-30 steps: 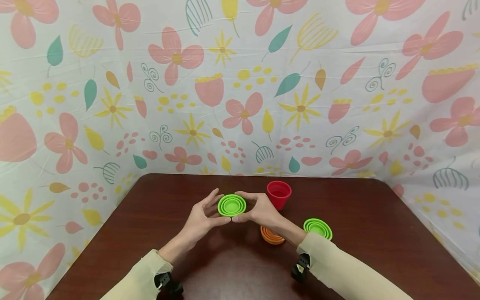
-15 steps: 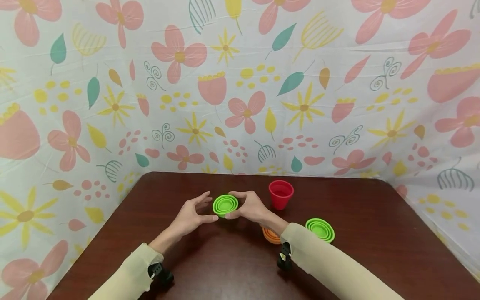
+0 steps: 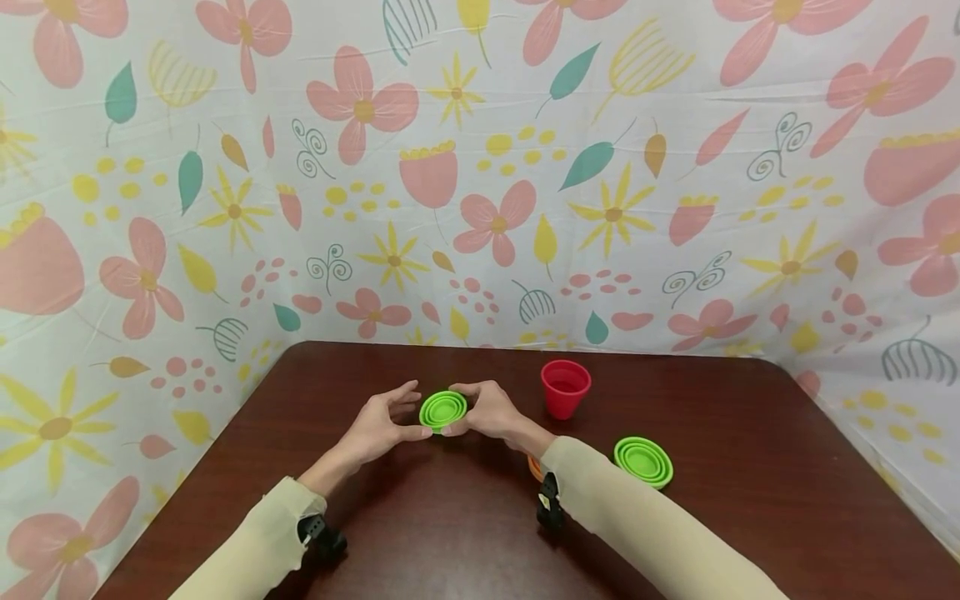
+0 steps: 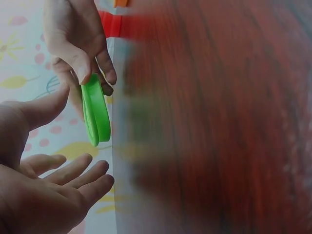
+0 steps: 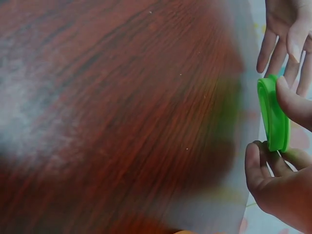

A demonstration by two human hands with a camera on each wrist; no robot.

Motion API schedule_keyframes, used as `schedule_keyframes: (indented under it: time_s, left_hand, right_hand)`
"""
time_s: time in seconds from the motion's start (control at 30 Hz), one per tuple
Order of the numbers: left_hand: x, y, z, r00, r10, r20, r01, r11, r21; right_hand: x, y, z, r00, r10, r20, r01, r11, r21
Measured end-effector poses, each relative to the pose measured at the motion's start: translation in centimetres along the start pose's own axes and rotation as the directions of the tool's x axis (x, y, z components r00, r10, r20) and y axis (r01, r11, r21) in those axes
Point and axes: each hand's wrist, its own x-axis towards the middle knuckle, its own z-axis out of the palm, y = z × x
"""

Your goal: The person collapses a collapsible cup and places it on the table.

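Note:
My right hand (image 3: 493,414) pinches a flattened green collapsible cup (image 3: 442,409) by its right side, thumb in front and fingers behind. Concentric rings show inside the cup in the head view. Seen from the left wrist, the cup (image 4: 96,111) is edge-on and thin, raised above the tabletop. My left hand (image 3: 377,427) is just to the left of the cup, its thumb and fingers spread apart. A gap separates those fingers from the cup in the left wrist view. The right wrist view has the cup (image 5: 274,116) between the right thumb and fingers.
A red cup (image 3: 566,388) stands expanded behind the right hand. Right of the right forearm lies a second flattened green cup (image 3: 643,462). An orange cup (image 3: 535,467) is mostly hidden by the right wrist. Beyond the brown table (image 3: 450,533) hangs a floral cloth (image 3: 480,167).
Both hands held the green cup a second ago; the left hand has let go and its fingers have spread. The right hand has carried the cup slightly leftward.

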Motion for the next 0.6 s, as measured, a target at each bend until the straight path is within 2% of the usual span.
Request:
schedule_keyframes:
  time_s: [0.43, 0.6]
  left_hand:
    - [0.0, 0.1, -0.5, 1.0, -0.002, 0.024, 0.001, 0.999, 0.041]
    - [-0.1, 0.1, -0.6, 1.0, -0.004, 0.013, 0.003, 0.999, 0.052]
  right_hand:
    - [1.2, 0.2, 0.3, 0.998, -0.009, 0.06, 0.015, 0.995, -0.1]
    - [1.4, 0.1, 0.1, 0.996, -0.015, 0.087, 0.026, 0.991, -0.132]
